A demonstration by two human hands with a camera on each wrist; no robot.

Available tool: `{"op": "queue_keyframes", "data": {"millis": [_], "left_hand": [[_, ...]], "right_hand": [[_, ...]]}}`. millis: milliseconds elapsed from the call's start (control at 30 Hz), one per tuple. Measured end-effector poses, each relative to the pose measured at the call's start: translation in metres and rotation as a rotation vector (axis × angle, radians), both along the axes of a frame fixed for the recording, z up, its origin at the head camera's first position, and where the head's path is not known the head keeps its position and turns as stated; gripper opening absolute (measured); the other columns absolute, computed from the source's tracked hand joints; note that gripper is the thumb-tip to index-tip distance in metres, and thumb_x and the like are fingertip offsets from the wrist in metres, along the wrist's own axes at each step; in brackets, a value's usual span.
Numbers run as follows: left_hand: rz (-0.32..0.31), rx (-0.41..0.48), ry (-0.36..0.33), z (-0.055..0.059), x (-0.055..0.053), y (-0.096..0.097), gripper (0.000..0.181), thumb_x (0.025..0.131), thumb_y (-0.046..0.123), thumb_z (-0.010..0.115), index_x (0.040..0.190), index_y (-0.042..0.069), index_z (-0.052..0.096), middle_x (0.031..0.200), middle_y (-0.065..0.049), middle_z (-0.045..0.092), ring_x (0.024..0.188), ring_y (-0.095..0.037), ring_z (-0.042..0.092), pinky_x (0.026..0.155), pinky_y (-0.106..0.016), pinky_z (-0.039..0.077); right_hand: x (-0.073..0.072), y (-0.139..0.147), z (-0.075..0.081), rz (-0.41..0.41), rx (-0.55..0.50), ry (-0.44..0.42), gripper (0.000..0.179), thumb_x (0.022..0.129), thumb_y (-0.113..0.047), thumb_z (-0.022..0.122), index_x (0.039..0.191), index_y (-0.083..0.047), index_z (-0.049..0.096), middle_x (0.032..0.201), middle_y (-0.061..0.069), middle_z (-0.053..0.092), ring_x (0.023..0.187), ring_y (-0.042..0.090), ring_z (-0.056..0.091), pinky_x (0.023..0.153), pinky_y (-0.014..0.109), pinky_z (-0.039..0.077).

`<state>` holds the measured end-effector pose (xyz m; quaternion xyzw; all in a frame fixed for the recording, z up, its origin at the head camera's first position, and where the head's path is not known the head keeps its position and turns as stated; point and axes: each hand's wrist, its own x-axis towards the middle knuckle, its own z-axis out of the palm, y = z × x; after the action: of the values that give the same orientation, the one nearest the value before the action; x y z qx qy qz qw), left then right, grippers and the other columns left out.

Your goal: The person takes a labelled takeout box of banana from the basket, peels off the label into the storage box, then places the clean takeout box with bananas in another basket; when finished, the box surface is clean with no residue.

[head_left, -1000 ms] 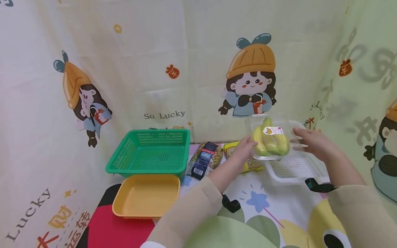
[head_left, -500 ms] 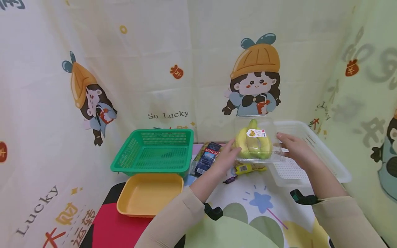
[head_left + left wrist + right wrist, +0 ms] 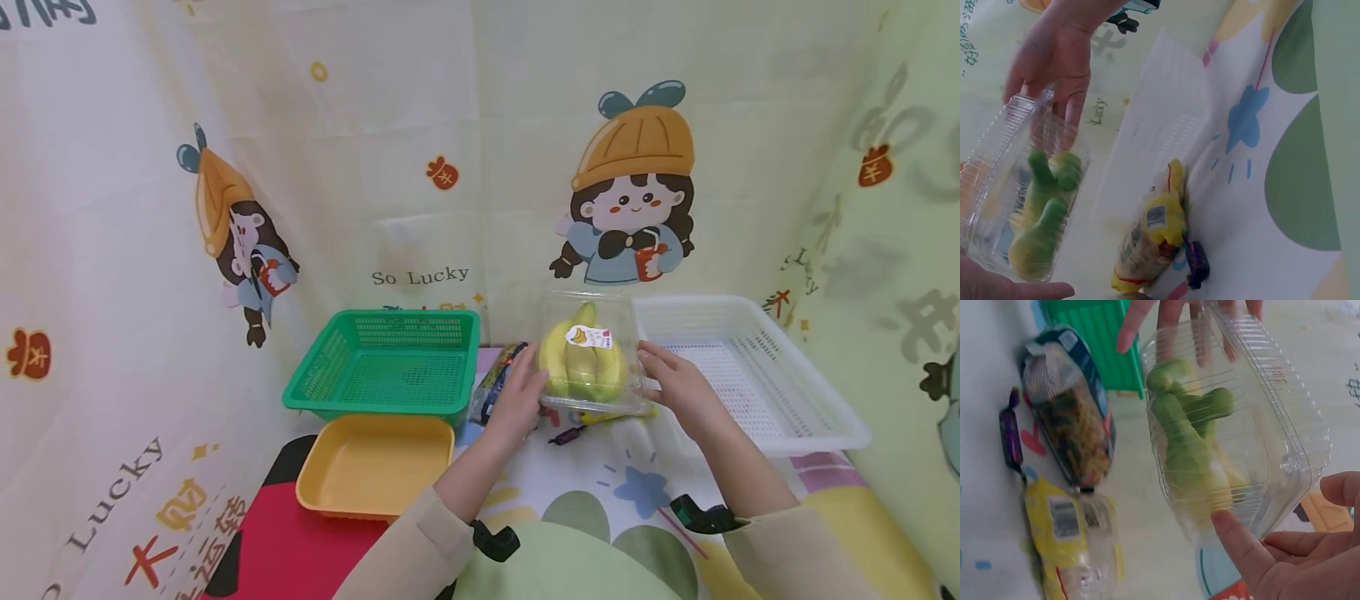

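Note:
Between both hands, raised over the back of the table, is a clear plastic box of bananas [image 3: 583,354] with a white label on its lid. My left hand [image 3: 516,400] grips its left side, and my right hand [image 3: 681,390] holds the right side. The right wrist view shows the fingers and thumb of my right hand [image 3: 1291,556] at one end of the box. In the left wrist view the green banana stems [image 3: 1047,231] show through the plastic. Beneath the box lie a yellow bag [image 3: 1079,544], a pasta bag [image 3: 1069,409] and a small purple-wrapped candy [image 3: 1197,264].
A green basket [image 3: 300,396] stands at the back left, with a yellow tray [image 3: 315,492] in front of it. To the right is a white basket [image 3: 828,417]. A patterned cloth [image 3: 442,100] hangs behind the table.
Both hands have carried the box of bananas leftward and slightly down, away from the white basket, which is now more exposed. The box now covers much of the yellow bag. The head view has shifted slightly.

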<state>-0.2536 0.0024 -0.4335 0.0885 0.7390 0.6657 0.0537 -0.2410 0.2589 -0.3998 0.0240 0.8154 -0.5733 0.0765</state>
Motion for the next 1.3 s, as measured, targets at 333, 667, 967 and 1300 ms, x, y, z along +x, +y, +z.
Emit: {"op": "queue_keyframes", "data": {"millis": [333,667,967,1300], "left_hand": [[0.043,0.136,-0.033,-0.013,0.011,-0.013,0.049,0.103,0.040,0.045,0.151,0.046,0.032,0.164,0.011,0.019,0.138,-0.029,0.044,0.099,-0.049,0.052],[0.105,0.143,-0.072,-0.015,0.015,-0.024,0.052,0.101,0.045,0.047,0.152,0.041,0.035,0.162,0.004,0.029,0.134,-0.026,0.047,0.097,-0.045,0.053],[0.097,0.132,-0.125,-0.015,0.014,-0.040,0.051,0.100,0.048,0.047,0.150,0.042,0.037,0.160,0.013,0.030,0.143,-0.022,0.038,0.107,-0.048,0.047],[0.034,0.215,-0.165,-0.017,0.008,-0.059,0.045,0.101,0.035,0.049,0.146,0.041,0.046,0.161,0.009,0.031,0.146,-0.027,0.032,0.110,-0.052,0.043]], "right_hand": [[0.016,-0.017,-0.009,-0.027,-0.092,0.024,0.066,0.103,-0.048,0.042,0.158,-0.016,0.024,0.164,0.014,0.023,0.146,0.036,0.031,0.085,0.012,0.051],[0.016,-0.022,-0.016,0.002,-0.151,0.065,0.063,0.104,-0.042,0.044,0.158,-0.014,0.026,0.160,0.014,0.030,0.139,0.032,0.040,0.090,0.019,0.054],[-0.001,-0.015,-0.019,0.076,-0.039,0.083,0.064,0.104,-0.047,0.041,0.157,-0.015,0.027,0.156,0.020,0.034,0.134,0.042,0.046,0.090,0.028,0.057],[-0.043,0.007,-0.009,0.142,0.056,0.063,0.080,0.099,-0.061,0.038,0.160,-0.017,0.011,0.163,0.021,0.020,0.143,0.044,0.035,0.110,0.056,0.040]]}}
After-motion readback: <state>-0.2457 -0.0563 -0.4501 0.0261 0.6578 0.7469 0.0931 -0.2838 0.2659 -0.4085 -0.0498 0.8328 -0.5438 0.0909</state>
